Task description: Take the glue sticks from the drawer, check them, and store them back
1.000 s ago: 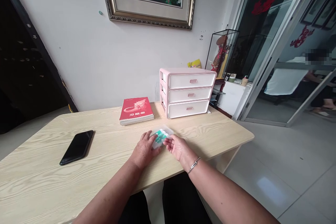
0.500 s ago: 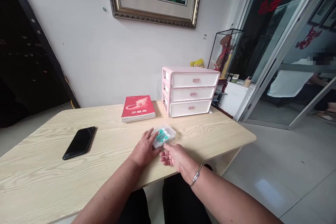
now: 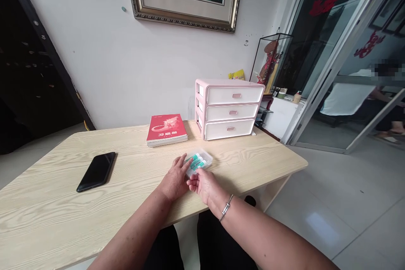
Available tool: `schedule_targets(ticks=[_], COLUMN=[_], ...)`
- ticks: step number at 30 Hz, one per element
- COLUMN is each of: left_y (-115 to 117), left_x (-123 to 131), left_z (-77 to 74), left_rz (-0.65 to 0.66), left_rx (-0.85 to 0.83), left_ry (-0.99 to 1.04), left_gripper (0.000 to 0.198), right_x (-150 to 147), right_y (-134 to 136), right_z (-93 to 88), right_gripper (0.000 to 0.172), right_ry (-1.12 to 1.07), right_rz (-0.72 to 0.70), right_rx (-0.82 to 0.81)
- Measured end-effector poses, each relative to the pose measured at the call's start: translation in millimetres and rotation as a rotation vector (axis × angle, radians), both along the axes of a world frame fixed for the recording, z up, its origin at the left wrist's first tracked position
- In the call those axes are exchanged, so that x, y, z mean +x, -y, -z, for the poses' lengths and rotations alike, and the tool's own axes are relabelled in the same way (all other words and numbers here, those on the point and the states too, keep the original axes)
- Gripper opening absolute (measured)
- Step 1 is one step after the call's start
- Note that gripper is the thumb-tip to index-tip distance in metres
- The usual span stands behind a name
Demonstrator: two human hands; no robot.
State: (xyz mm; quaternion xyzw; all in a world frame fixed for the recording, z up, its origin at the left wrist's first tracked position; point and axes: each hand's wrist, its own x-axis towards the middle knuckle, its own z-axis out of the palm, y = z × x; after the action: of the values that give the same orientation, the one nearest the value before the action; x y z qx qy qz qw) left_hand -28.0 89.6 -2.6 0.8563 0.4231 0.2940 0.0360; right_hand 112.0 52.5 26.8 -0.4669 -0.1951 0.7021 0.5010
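A clear plastic box lies on the wooden table near its front edge. Inside it are several small tubes with green labels and white ends. My left hand rests at the box's left side, fingers apart, with fingertips over the box's left edge and the tubes. My right hand is at the front edge of the box, its fingers curled and the thumb near the lowest tube. Whether anything is between those fingers is hidden.
A black phone lies at the left of the table. Behind the box are a red book and a pink and white drawer unit. Beyond the glass door at the right, a person is partly visible.
My right hand has shifted slightly left and up, closer to my left hand and the box, with its fingers more curled. My left hand has hardly moved.
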Motion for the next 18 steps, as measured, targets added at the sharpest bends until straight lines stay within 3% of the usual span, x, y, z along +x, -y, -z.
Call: schedule_targets(ticks=[5,9,15,18], left_y=[1.4,3.1,1.7,2.9], left_x=[-0.8,3.0,2.3,0.3], left_z=[-0.6,-0.8,-4.0,-7.3], left_rz=[-0.002,-0.062,-0.055,-0.030], left_rx=[0.006,0.032,-0.038,-0.108], left_ry=[0.026,0.075,0.141,0.220], left_gripper=[0.076,0.062,0.055,0.053], right_x=[12.8,38.2,70.5,79.0], right_y=[4.9,4.4,5.2,4.6], right_z=[-0.1,7.4,24.1,22.1], right_gripper=[0.020,0.026,0.011,0.018], right_ry=[0.082,0.354,1.029,1.268], right_rz=[-0.032,0.006,0.112,0.116], right_rx=[0.106,0.274,0.794,1.053])
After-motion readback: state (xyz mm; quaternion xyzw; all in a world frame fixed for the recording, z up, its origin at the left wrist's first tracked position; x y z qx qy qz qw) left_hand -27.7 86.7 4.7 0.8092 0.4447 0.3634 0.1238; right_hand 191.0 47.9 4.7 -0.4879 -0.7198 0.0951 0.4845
